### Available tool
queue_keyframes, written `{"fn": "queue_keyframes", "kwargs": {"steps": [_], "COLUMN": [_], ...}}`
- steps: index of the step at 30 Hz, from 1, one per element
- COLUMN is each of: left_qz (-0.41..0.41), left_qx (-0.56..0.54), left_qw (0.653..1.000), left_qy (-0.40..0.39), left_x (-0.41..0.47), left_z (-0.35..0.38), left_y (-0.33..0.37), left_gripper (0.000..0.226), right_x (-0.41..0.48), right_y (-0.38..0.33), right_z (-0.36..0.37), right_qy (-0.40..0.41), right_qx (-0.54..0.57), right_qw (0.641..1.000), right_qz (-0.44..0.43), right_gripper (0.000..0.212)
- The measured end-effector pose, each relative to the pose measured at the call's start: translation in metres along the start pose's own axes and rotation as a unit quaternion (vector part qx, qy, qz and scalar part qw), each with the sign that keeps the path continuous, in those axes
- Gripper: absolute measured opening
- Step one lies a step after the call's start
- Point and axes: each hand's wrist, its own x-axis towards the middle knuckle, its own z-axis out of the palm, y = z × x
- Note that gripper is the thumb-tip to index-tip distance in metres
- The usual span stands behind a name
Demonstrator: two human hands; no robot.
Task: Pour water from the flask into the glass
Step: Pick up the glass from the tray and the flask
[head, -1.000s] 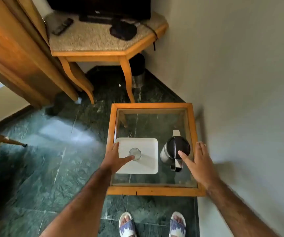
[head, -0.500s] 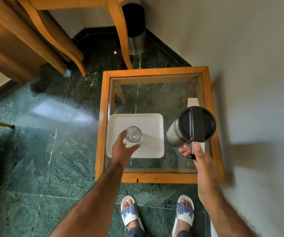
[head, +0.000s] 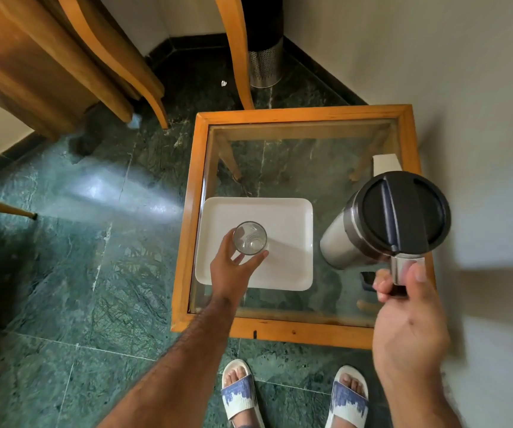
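Note:
A clear glass stands upright over the white tray on the small glass-topped table. My left hand is wrapped around the glass's near side. A steel flask with a black lid is lifted above the table's right side, upright and leaning slightly. My right hand grips its handle from the near side. No water is seen running.
The table has an orange wooden frame and stands against the wall on the right. A perforated metal bin stands in the far corner beside wooden table legs. Green marble floor lies to the left. My sandalled feet are at the table's near edge.
My right hand went from reaching for the flask to gripping its handle and lifting it up. My left hand closed around the glass. The camera tilted down and came closer.

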Motion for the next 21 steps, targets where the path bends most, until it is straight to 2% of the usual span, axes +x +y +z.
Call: {"fn": "queue_keyframes", "kwargs": {"steps": [7,10,17,21], "left_qz": [0.033,0.054,0.135,0.172], "left_qx": [-0.017,-0.031,-0.046,-0.055], "left_qw": [0.999,0.998,0.989,0.982], "left_qy": [-0.007,-0.018,-0.042,-0.049], "left_x": [-0.001,-0.007,-0.043,-0.072], "left_z": [-0.002,-0.009,-0.039,-0.061], "left_y": [0.004,0.022,0.115,0.182], "left_gripper": [0.073,0.072,0.057,0.06], "right_x": [0.034,0.04,0.02,0.012], "right_y": [-0.019,-0.035,-0.106,-0.169], "right_z": [-0.02,-0.022,-0.013,0.014], "right_qy": [0.045,0.039,-0.002,-0.05], "right_qx": [0.088,0.094,0.102,0.064], "right_qw": [0.995,0.994,0.994,0.997], "right_qz": [0.016,0.026,0.041,0.016], "right_gripper": [0.043,0.042,0.042,0.042]}}
